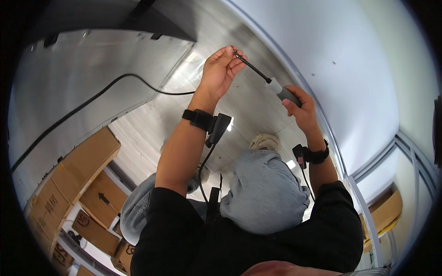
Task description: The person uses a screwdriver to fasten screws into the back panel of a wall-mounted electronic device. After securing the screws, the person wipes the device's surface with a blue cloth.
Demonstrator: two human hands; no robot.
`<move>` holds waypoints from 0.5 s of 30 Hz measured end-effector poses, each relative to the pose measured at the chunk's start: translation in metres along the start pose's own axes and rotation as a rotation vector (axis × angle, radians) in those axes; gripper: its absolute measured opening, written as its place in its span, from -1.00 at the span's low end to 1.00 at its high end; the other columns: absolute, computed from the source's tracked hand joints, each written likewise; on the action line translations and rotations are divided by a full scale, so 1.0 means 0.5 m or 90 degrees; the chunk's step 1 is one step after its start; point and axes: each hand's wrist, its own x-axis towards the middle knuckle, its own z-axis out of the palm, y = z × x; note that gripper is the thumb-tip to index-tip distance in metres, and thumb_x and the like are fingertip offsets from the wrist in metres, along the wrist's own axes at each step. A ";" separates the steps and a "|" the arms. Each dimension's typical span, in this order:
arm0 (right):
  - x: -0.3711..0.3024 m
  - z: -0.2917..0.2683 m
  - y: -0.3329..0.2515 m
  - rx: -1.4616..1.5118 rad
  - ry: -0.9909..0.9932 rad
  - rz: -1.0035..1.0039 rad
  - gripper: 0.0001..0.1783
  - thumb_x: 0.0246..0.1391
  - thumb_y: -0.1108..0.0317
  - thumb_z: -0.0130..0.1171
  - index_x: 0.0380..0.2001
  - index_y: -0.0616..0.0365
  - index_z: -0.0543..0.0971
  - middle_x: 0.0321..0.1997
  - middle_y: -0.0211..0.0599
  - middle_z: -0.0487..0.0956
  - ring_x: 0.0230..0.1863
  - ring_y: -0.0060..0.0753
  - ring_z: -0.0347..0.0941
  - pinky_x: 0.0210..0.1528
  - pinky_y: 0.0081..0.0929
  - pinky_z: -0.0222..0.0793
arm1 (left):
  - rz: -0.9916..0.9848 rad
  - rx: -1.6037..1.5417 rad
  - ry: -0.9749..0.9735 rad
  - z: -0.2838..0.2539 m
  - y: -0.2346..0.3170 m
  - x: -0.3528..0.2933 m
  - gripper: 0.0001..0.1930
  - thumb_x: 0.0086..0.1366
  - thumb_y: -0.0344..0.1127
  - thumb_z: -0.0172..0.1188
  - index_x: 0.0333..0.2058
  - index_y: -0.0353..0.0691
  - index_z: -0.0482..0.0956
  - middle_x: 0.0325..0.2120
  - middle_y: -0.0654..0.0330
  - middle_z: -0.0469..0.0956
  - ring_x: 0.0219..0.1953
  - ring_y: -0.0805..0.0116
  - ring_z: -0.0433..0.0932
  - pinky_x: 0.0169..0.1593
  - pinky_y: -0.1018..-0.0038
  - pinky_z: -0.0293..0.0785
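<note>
A screwdriver with a long dark shaft and a grey handle (281, 92) is held slantwise in front of me. My right hand (301, 108) is wrapped round its handle. Up and to the left, the fingers of my left hand (222, 71) pinch at the far tip of the shaft (252, 67). A small piece seems to sit at that tip between the fingertips, too small to name. Each wrist wears a black strap with a small dark device, the left one (216, 126) with a cable running down.
A black cable (110, 85) arcs across the metal panel (133, 55) at the left. Cardboard boxes (83, 170) stand at the lower left. A large pale panel (340, 69) with a metal edge rises close on my right, and another carton (389, 211) lies beyond it.
</note>
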 end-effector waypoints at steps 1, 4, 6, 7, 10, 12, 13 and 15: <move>0.011 0.017 -0.003 -0.008 -0.014 0.001 -0.64 0.03 0.34 0.23 -0.10 0.23 0.51 -0.45 -0.45 0.47 -0.53 -0.66 0.32 -0.51 -0.65 0.27 | 0.014 -0.021 -0.002 -0.024 0.008 -0.007 -0.83 0.37 -0.27 0.01 -0.29 -0.25 0.47 -0.34 0.17 0.57 -0.24 0.31 0.61 -0.15 0.47 0.62; 0.029 0.062 -0.002 -0.019 -0.042 0.017 -0.66 0.03 0.33 0.23 -0.11 0.21 0.52 -0.46 -0.45 0.47 -0.54 -0.67 0.31 -0.52 -0.65 0.26 | 0.041 -0.048 0.025 -0.081 0.023 -0.020 -0.83 0.38 -0.30 0.00 -0.29 -0.27 0.47 -0.33 0.15 0.57 -0.20 0.28 0.61 -0.12 0.45 0.62; 0.036 0.080 -0.003 -0.045 -0.053 0.028 -0.67 0.03 0.33 0.23 -0.13 0.20 0.53 -0.46 -0.45 0.47 -0.53 -0.66 0.32 -0.51 -0.64 0.27 | 0.050 -0.031 0.047 -0.104 0.030 -0.030 -0.83 0.38 -0.30 -0.01 -0.28 -0.28 0.47 -0.33 0.14 0.57 -0.19 0.28 0.61 -0.12 0.45 0.63; 0.040 0.084 -0.008 -0.069 -0.059 0.030 -0.68 0.02 0.33 0.23 -0.13 0.20 0.53 -0.46 -0.45 0.48 -0.52 -0.65 0.34 -0.49 -0.62 0.28 | 0.053 -0.022 0.056 -0.111 0.032 -0.034 -0.83 0.38 -0.30 -0.01 -0.28 -0.28 0.47 -0.33 0.14 0.57 -0.19 0.27 0.61 -0.11 0.45 0.63; 0.051 0.100 -0.004 -0.131 -0.047 0.008 -0.68 0.01 0.35 0.23 -0.14 0.19 0.53 -0.45 -0.41 0.49 -0.47 -0.59 0.37 -0.41 -0.57 0.33 | 0.054 -0.011 0.081 -0.138 0.033 -0.034 -0.83 0.38 -0.31 -0.02 -0.28 -0.30 0.47 -0.34 0.14 0.57 -0.18 0.26 0.61 -0.11 0.45 0.63; 0.056 0.110 -0.004 -0.171 -0.034 -0.013 -0.68 -0.01 0.35 0.24 -0.15 0.18 0.54 -0.42 -0.35 0.52 -0.43 -0.52 0.41 -0.35 -0.53 0.35 | 0.054 -0.020 0.099 -0.150 0.028 -0.031 -0.82 0.38 -0.31 -0.01 -0.29 -0.30 0.48 -0.34 0.13 0.57 -0.20 0.27 0.61 -0.11 0.46 0.62; 0.058 0.114 -0.009 -0.193 -0.031 -0.022 -0.67 -0.02 0.35 0.25 -0.15 0.18 0.54 -0.40 -0.30 0.53 -0.41 -0.48 0.44 -0.32 -0.51 0.36 | 0.054 -0.024 0.107 -0.155 0.024 -0.030 -0.82 0.38 -0.31 0.00 -0.30 -0.30 0.48 -0.35 0.13 0.57 -0.21 0.28 0.61 -0.12 0.47 0.62; 0.060 0.121 -0.005 -0.253 -0.008 -0.081 -0.66 -0.05 0.36 0.26 -0.15 0.16 0.54 -0.36 -0.23 0.55 -0.39 -0.37 0.48 -0.30 -0.47 0.38 | 0.071 0.012 0.136 -0.166 0.011 -0.021 -0.81 0.37 -0.30 0.01 -0.31 -0.31 0.49 -0.36 0.14 0.57 -0.26 0.31 0.61 -0.14 0.49 0.62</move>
